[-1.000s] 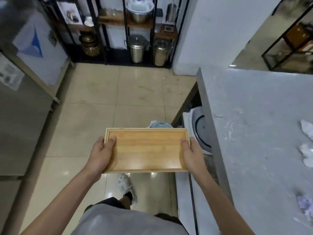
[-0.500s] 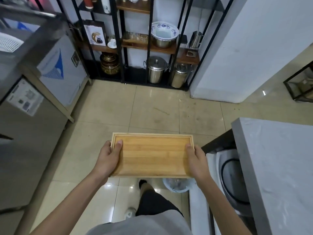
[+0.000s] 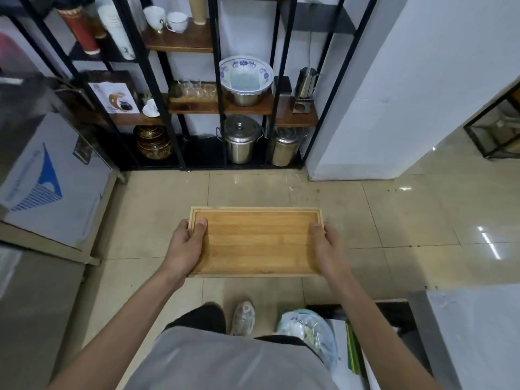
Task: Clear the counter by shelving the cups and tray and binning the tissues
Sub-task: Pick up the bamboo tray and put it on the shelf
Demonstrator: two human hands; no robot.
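I carry a rectangular wooden tray level in front of me, above the tiled floor. My left hand grips its left end, thumb on top inside the rim. My right hand grips the right end the same way. The tray holds nothing. Straight ahead stands the black-framed shelf unit with wooden boards. White cups sit on an upper board and small glasses on the middle one. The grey counter shows only its corner at the lower right.
A bin lined with a plastic bag stands on the floor by my right leg. A steel appliance with a blue-and-white carton lines the left side. A white wall corner juts out right of the shelves. Steel pots fill the lowest shelf.
I have walked away from the counter toward the shelf unit with the tray. The shelves are nearer and larger, the counter has slid to the lower right, and the tissues have left the view.
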